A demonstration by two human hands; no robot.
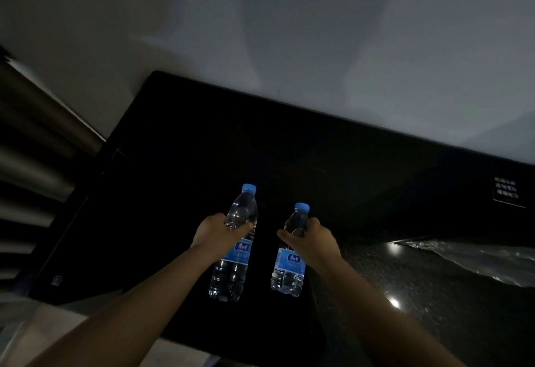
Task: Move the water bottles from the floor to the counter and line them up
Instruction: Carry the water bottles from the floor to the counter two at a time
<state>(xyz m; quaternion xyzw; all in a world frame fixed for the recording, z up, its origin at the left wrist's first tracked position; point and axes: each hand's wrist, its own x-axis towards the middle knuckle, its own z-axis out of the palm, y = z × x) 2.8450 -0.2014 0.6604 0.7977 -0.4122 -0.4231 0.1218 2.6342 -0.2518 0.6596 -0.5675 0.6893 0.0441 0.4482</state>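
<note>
Left bottle [234, 255] and right bottle [289, 264] upright, side by side over the black counter [188, 164].
Left hand [220, 232] grips one, right hand [314, 240] the other; long axes vertical, blue caps up. Grey wall [289, 33] behind the counter.

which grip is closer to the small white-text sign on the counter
Right. The right grip, holding the right bottle, sits left of the sign; the left grip, holding the left bottle, is farther left.

I see a pale wall [318, 33] up top, a small dark sign [506, 192] with white lettering at my right, crumpled clear plastic [477, 256] just below it, ribbed folds [34, 140] far left
</note>
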